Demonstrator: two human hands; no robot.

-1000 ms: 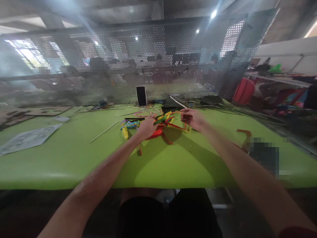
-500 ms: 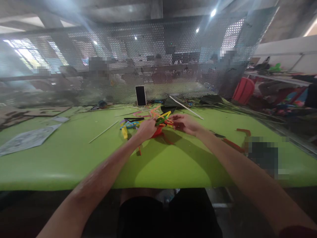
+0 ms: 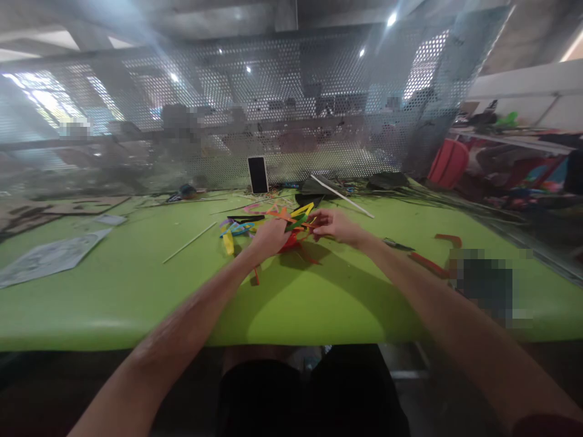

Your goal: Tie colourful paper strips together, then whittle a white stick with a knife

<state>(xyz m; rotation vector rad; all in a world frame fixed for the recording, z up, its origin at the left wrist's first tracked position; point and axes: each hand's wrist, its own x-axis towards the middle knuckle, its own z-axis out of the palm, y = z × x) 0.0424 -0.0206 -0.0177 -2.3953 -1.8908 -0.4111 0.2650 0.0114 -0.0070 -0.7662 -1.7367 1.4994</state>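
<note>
A perforated screen (image 3: 282,67) stands across the far side of the green table (image 3: 136,303). At the left, a printed paper sheet (image 3: 54,256) lies flat. Near the middle of the tabletop, a tangled cluster of coloured strips (image 3: 296,223), green, yellow, orange and red, lies between the two hands. The left hand (image 3: 272,235) rests over the cluster's left part; its fingers are partly hidden, so whether they grip cannot be told. The right hand (image 3: 334,226) is at the right end, fingers curled beside the strip ends; a firm pinch cannot be made out. Behind the cluster a smartphone (image 3: 258,175) stands upright, and a white stick (image 3: 341,196) slants behind the right hand. An orange-red strip (image 3: 429,265) lies beyond the right forearm.
</note>
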